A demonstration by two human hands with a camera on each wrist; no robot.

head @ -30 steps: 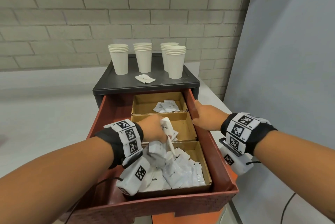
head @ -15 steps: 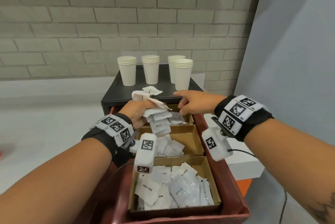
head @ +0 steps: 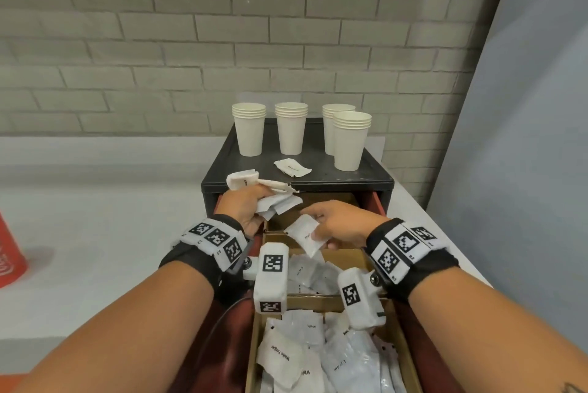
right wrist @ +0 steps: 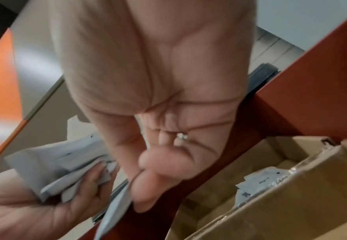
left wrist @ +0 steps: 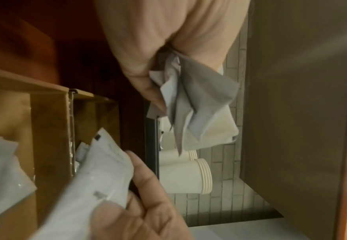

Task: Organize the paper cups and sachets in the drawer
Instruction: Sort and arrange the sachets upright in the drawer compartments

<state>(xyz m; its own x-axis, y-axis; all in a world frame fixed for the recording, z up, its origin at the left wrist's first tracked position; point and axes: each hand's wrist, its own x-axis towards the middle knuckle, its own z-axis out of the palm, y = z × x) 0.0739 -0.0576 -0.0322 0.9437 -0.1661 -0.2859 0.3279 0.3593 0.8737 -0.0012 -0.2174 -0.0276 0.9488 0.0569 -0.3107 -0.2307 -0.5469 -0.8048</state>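
- The sorting looks partly done, by my reading: the red drawer (head: 380, 201) stands pulled out of the black cabinet (head: 222, 170), and its three cardboard compartments all hold sachets, the near one (head: 410, 361) heaped high and unsorted.
- The four stacks of paper cups (head: 249, 128) stand along the back edge of the cabinet top, none yet in the drawer, and one loose sachet (head: 292, 167) lies near the front edge of that top.
- The left hand (head: 243, 208) has its fingers curled round a crumpled bunch of sachets (head: 276, 200), held above the far end of the drawer just before the cabinet's front edge.
- The right hand (head: 339, 224) pinches a single sachet (head: 305, 233) between thumb and fingers over the far and middle compartments.
- The sachets are flat, white, crinkled paper or foil packets with small dark print; some read "White Sugar".
- The cups are plain cream paper, tapered, with rolled rims nested close.
- The dividers are raw brown corrugated card with rough-cut edges.
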